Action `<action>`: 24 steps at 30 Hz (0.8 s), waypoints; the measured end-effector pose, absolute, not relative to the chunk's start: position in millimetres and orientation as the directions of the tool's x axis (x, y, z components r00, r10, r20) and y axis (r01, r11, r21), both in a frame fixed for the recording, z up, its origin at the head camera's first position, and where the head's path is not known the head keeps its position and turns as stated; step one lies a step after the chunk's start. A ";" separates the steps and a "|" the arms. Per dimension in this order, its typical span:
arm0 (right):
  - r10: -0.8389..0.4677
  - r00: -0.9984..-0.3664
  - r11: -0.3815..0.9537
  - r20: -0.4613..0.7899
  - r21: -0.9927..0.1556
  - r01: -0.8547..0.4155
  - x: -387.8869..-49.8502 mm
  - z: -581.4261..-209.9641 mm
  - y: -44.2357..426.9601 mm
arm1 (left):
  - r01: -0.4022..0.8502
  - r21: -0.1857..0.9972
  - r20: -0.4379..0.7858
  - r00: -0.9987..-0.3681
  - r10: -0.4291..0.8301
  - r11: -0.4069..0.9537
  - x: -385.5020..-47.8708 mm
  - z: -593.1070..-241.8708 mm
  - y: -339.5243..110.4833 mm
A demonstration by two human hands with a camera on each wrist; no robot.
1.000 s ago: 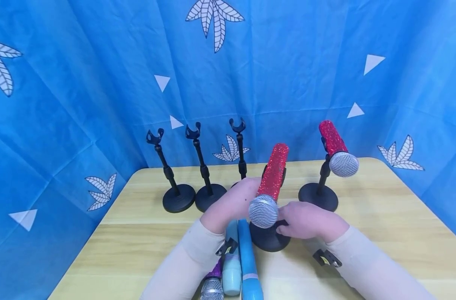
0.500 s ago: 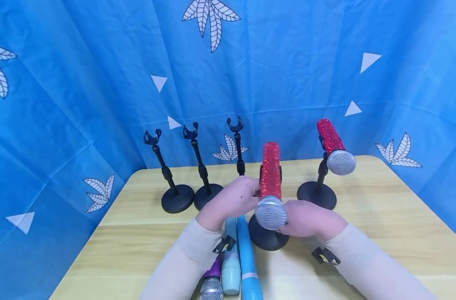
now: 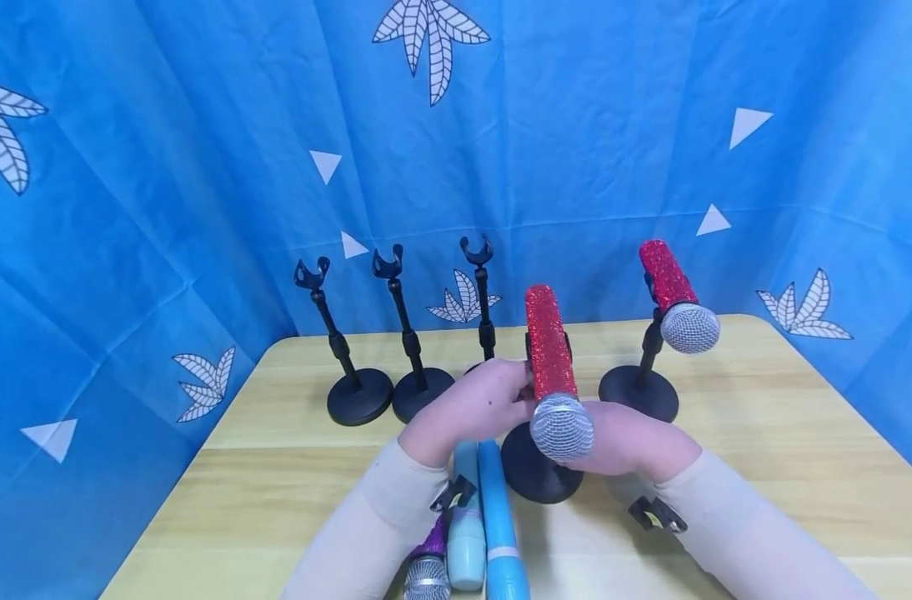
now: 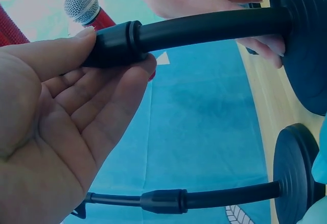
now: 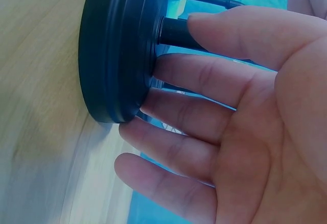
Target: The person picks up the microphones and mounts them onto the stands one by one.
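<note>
In the head view, a red sparkly microphone is held up by the clip of the near stand, tilted, with its silver head pointed toward six o'clock; the left hand is seen at nine o'clock beside it; the right hand is seen at four o'clock, partly hidden by the silver head, so its grip cannot be told from here; another red microphone is held at two o'clock by the right-end stand; three black stands are lined up toward ten and eleven o'clock; a pale blue stick, a bright blue stick and a purple microphone are laid side by side on the wooden table, between seven and eight o'clock; a blue cloth is hung at twelve o'clock.

In the left wrist view, the near stand's collar is pinched by the left thumb and fingertips, toward eleven o'clock; the stand's round base is seen at two o'clock; a second stand is seen at six o'clock.

In the right wrist view, the base, toward eleven o'clock, is touched by fingertips of the right hand; the fingers are spread and nearly straight; the thumb is laid by the pole; whether the pole is pressed cannot be told.
</note>
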State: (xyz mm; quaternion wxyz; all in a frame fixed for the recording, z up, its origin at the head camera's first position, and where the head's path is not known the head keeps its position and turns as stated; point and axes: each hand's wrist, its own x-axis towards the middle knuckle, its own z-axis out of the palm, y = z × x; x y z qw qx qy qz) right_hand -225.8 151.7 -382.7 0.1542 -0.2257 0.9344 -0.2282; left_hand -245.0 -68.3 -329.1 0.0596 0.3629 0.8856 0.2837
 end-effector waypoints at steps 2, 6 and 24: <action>-0.520 -0.836 0.791 -0.179 -0.470 -0.391 -226.9 -383.2 151.0 | 0.628 0.529 0.110 -0.718 0.687 0.571 -244.4 -329.8 -68.5; -0.518 -0.838 0.808 -0.173 -0.422 -0.412 -227.0 -383.4 150.8 | 0.640 0.519 0.131 -0.715 0.687 0.567 -244.1 -329.7 -66.3; -0.629 -0.773 0.755 -0.084 -0.305 -0.581 -231.8 -384.3 149.6 | 0.599 0.566 0.133 -0.744 0.654 0.566 -244.4 -328.9 -68.2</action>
